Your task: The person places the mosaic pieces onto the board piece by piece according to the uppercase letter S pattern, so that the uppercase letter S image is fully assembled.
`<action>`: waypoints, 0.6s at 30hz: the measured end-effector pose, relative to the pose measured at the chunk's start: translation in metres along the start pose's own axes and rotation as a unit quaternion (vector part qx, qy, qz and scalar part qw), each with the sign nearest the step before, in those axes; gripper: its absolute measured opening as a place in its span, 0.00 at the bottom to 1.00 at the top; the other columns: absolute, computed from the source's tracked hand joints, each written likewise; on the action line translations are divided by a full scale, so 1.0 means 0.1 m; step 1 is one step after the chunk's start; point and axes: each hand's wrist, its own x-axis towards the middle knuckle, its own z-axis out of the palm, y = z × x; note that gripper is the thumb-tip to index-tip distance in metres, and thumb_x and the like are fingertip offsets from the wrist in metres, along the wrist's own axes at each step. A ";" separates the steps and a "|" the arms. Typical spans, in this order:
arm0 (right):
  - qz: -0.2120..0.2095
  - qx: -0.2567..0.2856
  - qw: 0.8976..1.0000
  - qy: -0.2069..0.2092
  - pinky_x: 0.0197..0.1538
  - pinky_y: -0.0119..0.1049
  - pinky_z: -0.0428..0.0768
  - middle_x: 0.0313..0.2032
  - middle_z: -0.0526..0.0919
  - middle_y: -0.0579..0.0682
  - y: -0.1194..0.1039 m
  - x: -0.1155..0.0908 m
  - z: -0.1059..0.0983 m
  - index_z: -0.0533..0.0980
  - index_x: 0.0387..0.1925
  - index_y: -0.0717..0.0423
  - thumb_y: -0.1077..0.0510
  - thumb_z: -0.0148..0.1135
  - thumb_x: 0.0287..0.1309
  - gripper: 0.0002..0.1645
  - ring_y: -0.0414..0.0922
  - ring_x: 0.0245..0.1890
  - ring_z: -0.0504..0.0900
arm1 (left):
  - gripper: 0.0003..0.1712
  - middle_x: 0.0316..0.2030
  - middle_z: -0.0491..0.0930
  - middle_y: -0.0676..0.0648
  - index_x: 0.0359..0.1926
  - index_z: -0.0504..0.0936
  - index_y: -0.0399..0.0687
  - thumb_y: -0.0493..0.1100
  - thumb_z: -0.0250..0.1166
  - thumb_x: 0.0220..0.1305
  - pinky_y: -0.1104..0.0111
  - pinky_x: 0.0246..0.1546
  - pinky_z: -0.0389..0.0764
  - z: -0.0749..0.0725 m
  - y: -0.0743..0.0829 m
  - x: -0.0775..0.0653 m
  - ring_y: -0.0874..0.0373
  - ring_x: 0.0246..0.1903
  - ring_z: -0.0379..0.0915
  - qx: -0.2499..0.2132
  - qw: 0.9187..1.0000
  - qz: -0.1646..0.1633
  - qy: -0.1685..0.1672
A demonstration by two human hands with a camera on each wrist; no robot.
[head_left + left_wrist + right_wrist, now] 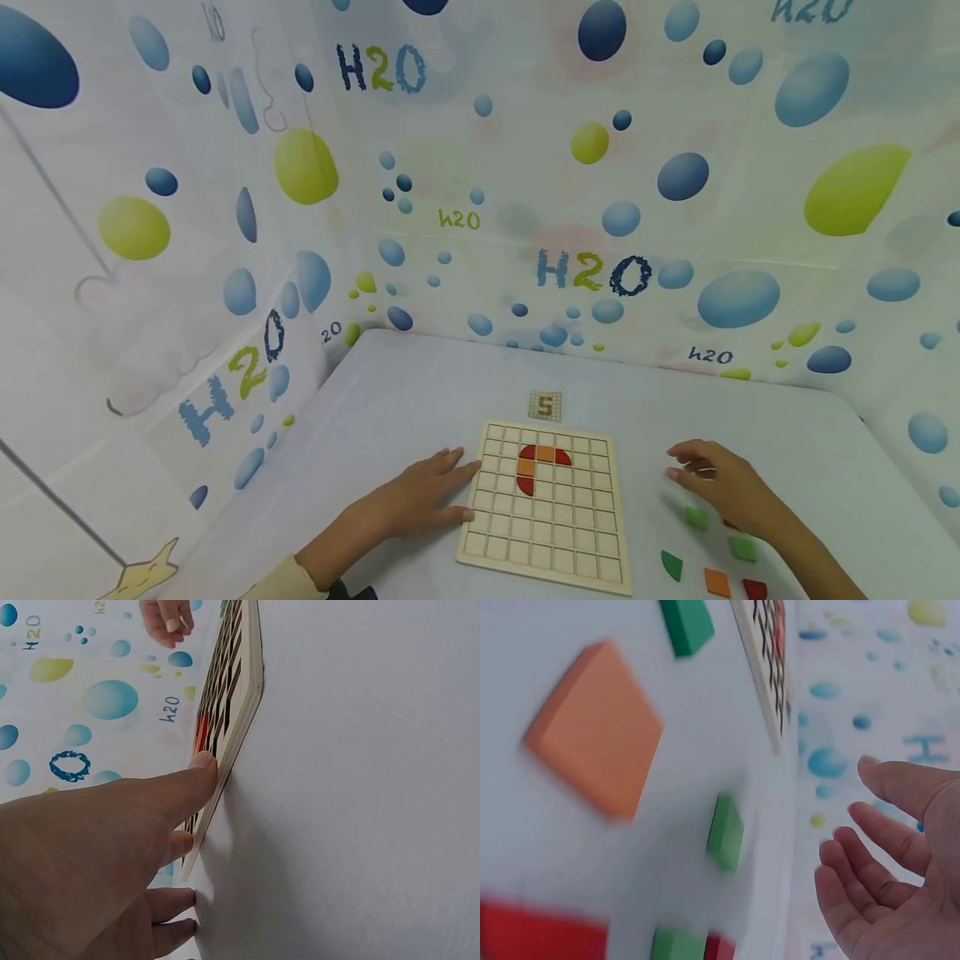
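A pale wooden grid board (pixel 551 550) lies on the white table. In its upper part, several red and orange pieces (pixel 545 453) sit in the cells as a hooked row that bends down on the left. My left hand (pixel 416 498) rests at the board's left edge, thumb and fingertips touching the rim with the fingers fairly straight. To the right of the board, my right hand (pixel 727 487) hovers above the table. Its fingers are loosely bent, and the right wrist view shows nothing between them. Below it lies a light green piece (pixel 725 834).
Loose pieces lie at the lower right: a dark green quarter-round (pixel 672 566), an orange square (pixel 717 582), a green square (pixel 742 548) and a red piece (pixel 754 589). Behind the board is a small patterned card (pixel 545 406). A bubble-printed curtain (pixel 525 167) encloses the table.
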 end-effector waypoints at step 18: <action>0.118 0.008 0.991 -0.066 0.51 0.47 0.87 0.52 0.85 0.54 0.74 -0.24 -0.20 0.78 0.60 0.67 0.41 0.73 0.65 0.37 0.46 0.47 0.81 | 0.46 0.82 0.58 0.40 0.82 0.63 0.60 0.72 0.60 0.72 0.39 0.75 0.63 0.01 0.01 -0.01 0.39 0.81 0.53 0.005 1.000 0.011 0.007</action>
